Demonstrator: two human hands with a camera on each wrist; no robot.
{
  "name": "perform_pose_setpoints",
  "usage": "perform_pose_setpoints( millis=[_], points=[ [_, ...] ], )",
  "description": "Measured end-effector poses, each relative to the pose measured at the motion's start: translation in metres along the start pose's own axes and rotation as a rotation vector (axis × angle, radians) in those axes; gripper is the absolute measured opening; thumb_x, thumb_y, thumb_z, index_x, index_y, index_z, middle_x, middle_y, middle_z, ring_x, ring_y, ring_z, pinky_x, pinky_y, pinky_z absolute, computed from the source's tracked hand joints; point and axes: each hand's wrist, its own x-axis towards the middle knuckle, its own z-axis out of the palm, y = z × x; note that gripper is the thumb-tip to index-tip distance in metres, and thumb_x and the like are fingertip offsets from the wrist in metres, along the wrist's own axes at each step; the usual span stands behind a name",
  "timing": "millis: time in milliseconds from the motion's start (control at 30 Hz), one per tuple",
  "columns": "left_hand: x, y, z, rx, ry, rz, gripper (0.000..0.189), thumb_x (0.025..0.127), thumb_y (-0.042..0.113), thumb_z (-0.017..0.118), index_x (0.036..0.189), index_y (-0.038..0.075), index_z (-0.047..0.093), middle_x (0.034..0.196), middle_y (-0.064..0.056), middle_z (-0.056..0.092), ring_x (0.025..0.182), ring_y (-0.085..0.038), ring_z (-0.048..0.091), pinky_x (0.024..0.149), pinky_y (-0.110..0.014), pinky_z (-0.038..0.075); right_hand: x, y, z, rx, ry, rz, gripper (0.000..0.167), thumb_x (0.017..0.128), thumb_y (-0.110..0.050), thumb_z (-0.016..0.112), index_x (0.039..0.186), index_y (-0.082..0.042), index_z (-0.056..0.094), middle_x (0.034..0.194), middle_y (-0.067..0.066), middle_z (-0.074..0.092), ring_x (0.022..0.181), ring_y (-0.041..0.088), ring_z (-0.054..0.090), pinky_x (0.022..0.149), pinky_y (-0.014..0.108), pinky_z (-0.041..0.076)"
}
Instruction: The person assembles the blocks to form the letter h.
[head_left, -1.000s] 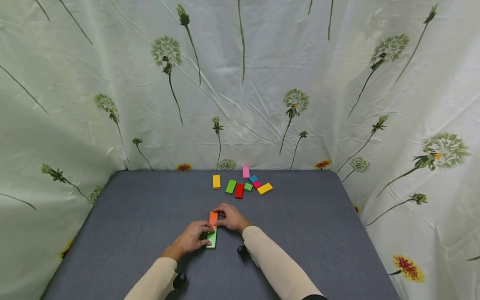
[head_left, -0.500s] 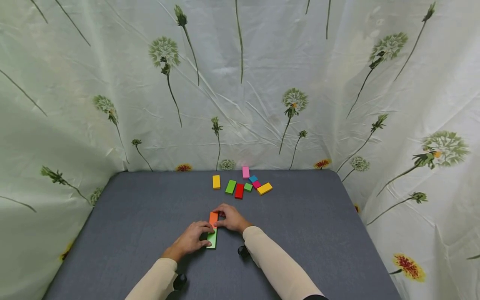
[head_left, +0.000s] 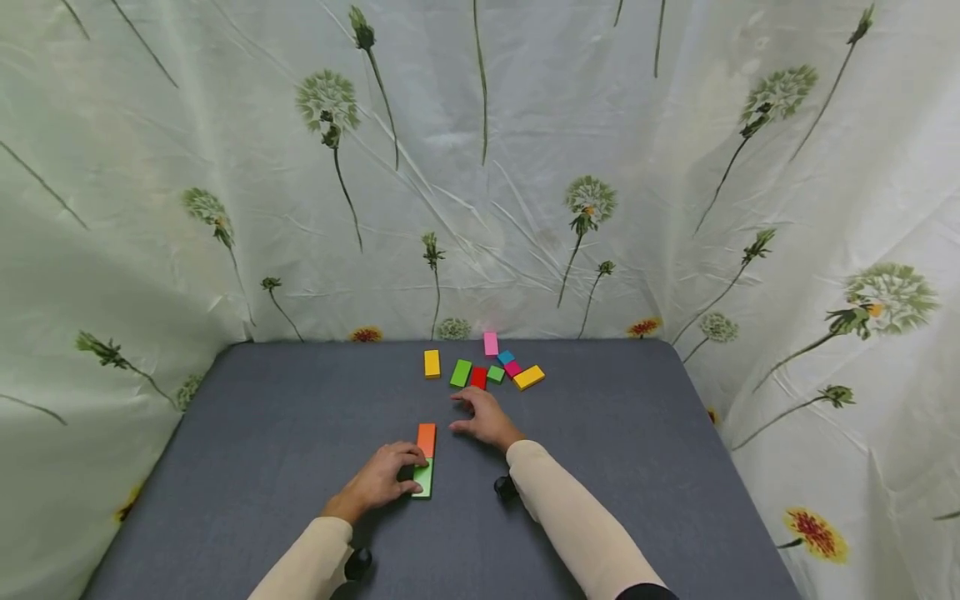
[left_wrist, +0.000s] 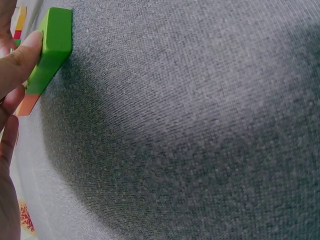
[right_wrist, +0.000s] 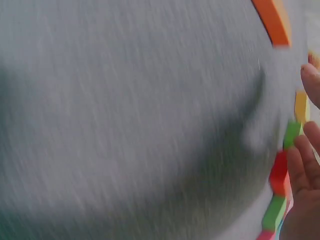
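A light green block (head_left: 423, 482) lies flat on the dark grey table, end to end with an orange block (head_left: 426, 440) just beyond it. My left hand (head_left: 380, 476) holds the light green block by its left side and far end. In the left wrist view the thumb presses against the green block (left_wrist: 56, 37), and the other fingers are partly out of view. Away to the right of the orange block, my right hand (head_left: 486, 419) hovers with parted fingers and nothing in them. Just past its fingertips is a red block (head_left: 478, 377), partly covered by the hand.
At the table's far side lie a yellow block (head_left: 432, 364), a green block (head_left: 461, 373), a small green block (head_left: 496, 374), a blue block (head_left: 506, 357), a magenta block (head_left: 513, 368), a second yellow block (head_left: 529, 377) and a pink block (head_left: 491, 343). A flowered curtain (head_left: 510, 275) hangs behind.
My right hand has let go of the orange block and moved right and away toward the far blocks. The left hand and both lined-up blocks stay where they were.
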Motion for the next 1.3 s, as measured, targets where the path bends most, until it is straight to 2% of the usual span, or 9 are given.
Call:
perform_pose_setpoints(
  millis=[200, 333, 467, 800, 933, 1300],
  points=[
    [0.001, 0.001, -0.001, 0.007, 0.017, -0.001, 0.03, 0.073, 0.018, 0.084, 0.098, 0.007, 0.072, 0.103, -0.002, 0.063, 0.097, -0.021, 0.059, 0.085, -0.044, 0.048, 0.011, 0.015, -0.026, -0.086, 0.054, 0.092, 0.057, 0.08, -0.02, 0.08, 0.129, -0.003, 0.058, 0.129, 0.015, 0.054, 0.123, 0.032, 0.047, 0.106, 0.047, 0.036],
    [0.0, 0.0, -0.001, 0.008, 0.028, 0.015, 0.031, 0.072, 0.02, 0.084, 0.097, 0.007, 0.072, 0.101, -0.001, 0.063, 0.095, -0.02, 0.059, 0.084, -0.043, 0.049, 0.019, 0.024, -0.036, -0.149, 0.067, 0.129, 0.058, 0.079, -0.021, 0.08, 0.13, -0.004, 0.057, 0.13, 0.013, 0.055, 0.124, 0.031, 0.048, 0.107, 0.048, 0.033],
    [0.0, -0.001, 0.0, 0.001, 0.011, 0.027, 0.031, 0.072, 0.021, 0.084, 0.097, 0.007, 0.072, 0.101, 0.0, 0.063, 0.095, -0.019, 0.059, 0.084, -0.041, 0.049, 0.025, 0.028, -0.04, -0.202, 0.058, 0.181, 0.059, 0.08, -0.024, 0.08, 0.131, -0.008, 0.057, 0.133, 0.01, 0.055, 0.126, 0.028, 0.048, 0.108, 0.05, 0.03],
    [-0.001, 0.002, 0.001, -0.019, 0.01, 0.031, 0.03, 0.073, 0.019, 0.084, 0.098, 0.007, 0.073, 0.1, 0.0, 0.063, 0.094, -0.018, 0.059, 0.083, -0.04, 0.049, 0.034, 0.03, -0.039, -0.41, 0.011, 0.161, 0.063, 0.076, -0.031, 0.081, 0.131, -0.009, 0.058, 0.135, 0.007, 0.054, 0.124, 0.029, 0.043, 0.103, 0.048, 0.028],
    [-0.001, 0.002, 0.001, -0.013, 0.019, 0.044, 0.03, 0.072, 0.018, 0.084, 0.097, 0.006, 0.072, 0.099, 0.0, 0.063, 0.093, -0.018, 0.059, 0.083, -0.039, 0.05, 0.036, 0.033, -0.04, -0.412, -0.003, 0.175, 0.061, 0.077, -0.026, 0.08, 0.132, -0.009, 0.058, 0.136, 0.007, 0.054, 0.125, 0.03, 0.042, 0.102, 0.049, 0.026],
    [0.001, 0.001, 0.001, -0.009, 0.004, 0.019, 0.03, 0.072, 0.019, 0.084, 0.097, 0.008, 0.072, 0.1, 0.0, 0.062, 0.096, -0.019, 0.06, 0.084, -0.04, 0.05, 0.04, 0.036, -0.04, -0.335, 0.007, 0.194, 0.06, 0.077, -0.023, 0.081, 0.131, -0.009, 0.059, 0.134, 0.009, 0.055, 0.126, 0.03, 0.043, 0.102, 0.049, 0.026]
  ],
)
